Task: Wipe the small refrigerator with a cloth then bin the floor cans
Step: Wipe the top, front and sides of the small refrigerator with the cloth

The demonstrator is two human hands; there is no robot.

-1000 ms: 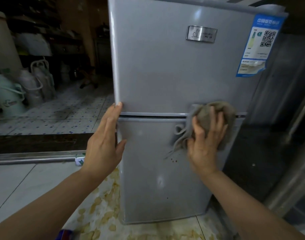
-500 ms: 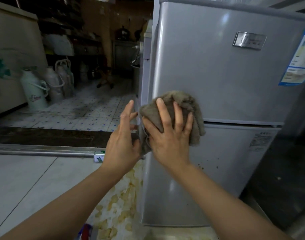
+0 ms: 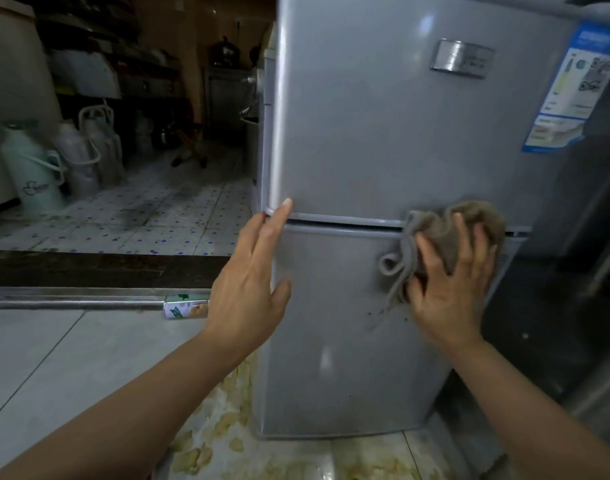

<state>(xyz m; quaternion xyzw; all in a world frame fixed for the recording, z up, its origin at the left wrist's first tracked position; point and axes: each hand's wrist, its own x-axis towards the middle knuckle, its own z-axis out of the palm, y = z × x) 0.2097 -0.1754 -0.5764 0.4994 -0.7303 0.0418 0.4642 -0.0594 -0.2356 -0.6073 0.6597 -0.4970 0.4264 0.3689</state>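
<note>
The small grey refrigerator [image 3: 383,133] stands right in front of me, two doors with a seam at mid height. My left hand [image 3: 251,282] rests flat with straight fingers on its left edge, fingertips at the seam. My right hand [image 3: 450,282] presses a crumpled brown-grey cloth [image 3: 438,233] with spread fingers against the door front, at the right end of the seam. A loop of the cloth hangs down to the left of that hand. A green and white can [image 3: 185,306] lies on the floor behind my left wrist, beside a metal threshold rail.
A metal threshold rail [image 3: 71,301] crosses the floor at left, with a tiled room beyond. Several white jugs [image 3: 33,171] stand at the far left. Yellowish stains [image 3: 227,427] cover the floor at the refrigerator's foot. A dark cabinet [image 3: 580,271] adjoins the refrigerator on the right.
My right hand has swept the cloth from the door's left edge back to the right end of the seam. My left hand has stayed on the left edge.
</note>
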